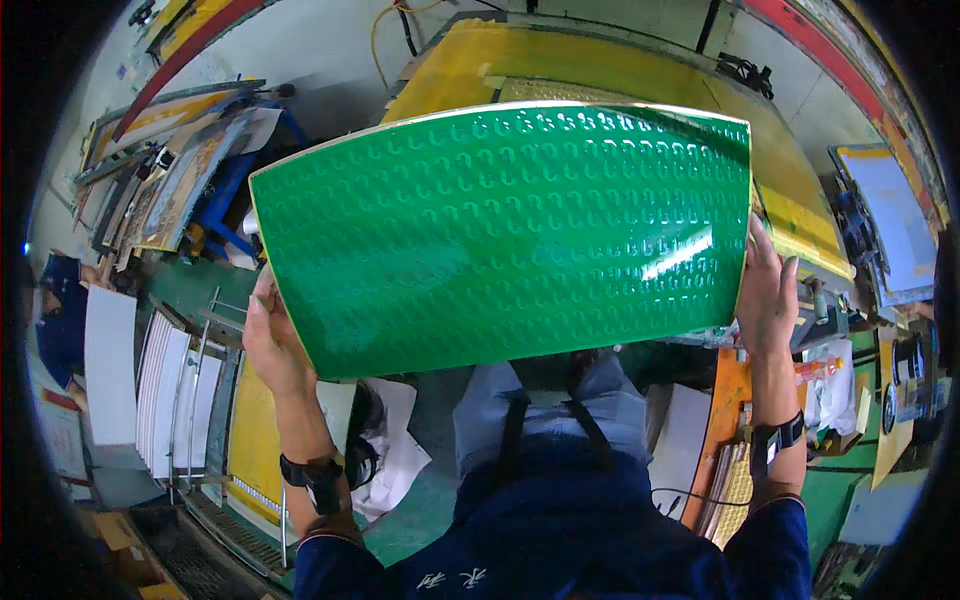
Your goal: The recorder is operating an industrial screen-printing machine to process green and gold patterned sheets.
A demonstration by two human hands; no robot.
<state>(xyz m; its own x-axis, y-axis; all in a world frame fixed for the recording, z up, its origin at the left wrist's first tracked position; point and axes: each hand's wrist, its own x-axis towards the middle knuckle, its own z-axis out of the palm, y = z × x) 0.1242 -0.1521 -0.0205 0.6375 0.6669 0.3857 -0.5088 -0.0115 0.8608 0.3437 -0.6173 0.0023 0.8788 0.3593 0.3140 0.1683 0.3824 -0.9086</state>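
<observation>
Above the yellow table point(600, 60), I grasp the green panel point(500, 230): left hand point(272, 345) gripping its left edge, right hand point(768, 295) its right.

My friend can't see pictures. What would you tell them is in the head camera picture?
A person holds up a big shiny green sheet covered in rows of small curved marks, the left hand and right hand each gripping a side edge. Behind it lies a yellow table, and stacked white sheets stand in a rack to the left.
</observation>
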